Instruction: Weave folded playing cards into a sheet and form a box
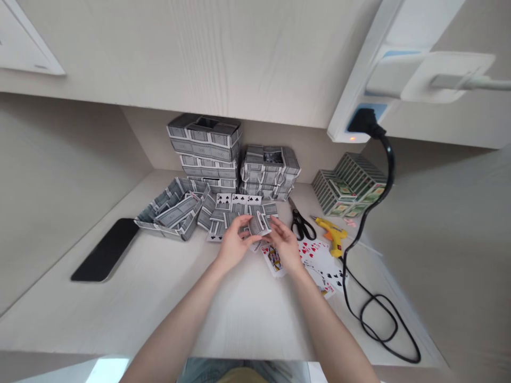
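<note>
A bent card point(257, 225) sits between the left hand point(232, 243) and right hand point(287, 247), pinched in both nearly closed grips, neither clearly nearer; its long axis I cannot tell

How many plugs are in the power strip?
2 visible on the power strip: the black plug beside the orange light, and the white charger above it. The strip leaves the frame, so others may be hidden.

Pale walls point(59, 202) flank and back the white tabletop point(247, 308); a wood-grained panel point(239, 58) overhangs it, and a bright patch point(107, 369) shows below its front-left edge.
</note>
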Action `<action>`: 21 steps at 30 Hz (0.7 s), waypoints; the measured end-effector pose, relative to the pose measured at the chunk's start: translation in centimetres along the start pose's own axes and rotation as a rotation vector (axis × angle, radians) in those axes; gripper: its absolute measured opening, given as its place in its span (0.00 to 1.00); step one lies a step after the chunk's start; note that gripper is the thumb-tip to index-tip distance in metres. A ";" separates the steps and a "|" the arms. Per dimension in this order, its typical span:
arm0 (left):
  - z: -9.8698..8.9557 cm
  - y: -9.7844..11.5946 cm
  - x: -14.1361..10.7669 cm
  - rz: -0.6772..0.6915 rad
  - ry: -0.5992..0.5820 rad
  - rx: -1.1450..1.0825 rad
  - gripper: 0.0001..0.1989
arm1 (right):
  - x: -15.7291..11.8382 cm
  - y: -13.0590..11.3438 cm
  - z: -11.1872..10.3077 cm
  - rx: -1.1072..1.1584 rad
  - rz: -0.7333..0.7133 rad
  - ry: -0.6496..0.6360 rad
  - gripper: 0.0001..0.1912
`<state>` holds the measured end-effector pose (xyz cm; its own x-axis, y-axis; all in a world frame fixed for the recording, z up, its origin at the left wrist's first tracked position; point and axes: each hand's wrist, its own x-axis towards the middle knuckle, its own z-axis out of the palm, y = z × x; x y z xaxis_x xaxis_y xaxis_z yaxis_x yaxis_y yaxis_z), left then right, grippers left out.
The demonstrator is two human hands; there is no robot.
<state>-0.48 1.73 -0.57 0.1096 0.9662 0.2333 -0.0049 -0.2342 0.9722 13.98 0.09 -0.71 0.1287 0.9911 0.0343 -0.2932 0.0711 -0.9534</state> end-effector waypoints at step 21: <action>-0.7 -0.1 -0.5 0.416 -0.151 0.695 0.29 | 0.0 -0.3 -0.2 -0.133 0.121 -0.055 0.17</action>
<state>-1.27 1.37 -0.79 0.3669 0.7726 0.5182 0.5362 -0.6308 0.5609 14.24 0.01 -0.53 0.0472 0.9964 -0.0701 -0.1749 -0.0608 -0.9827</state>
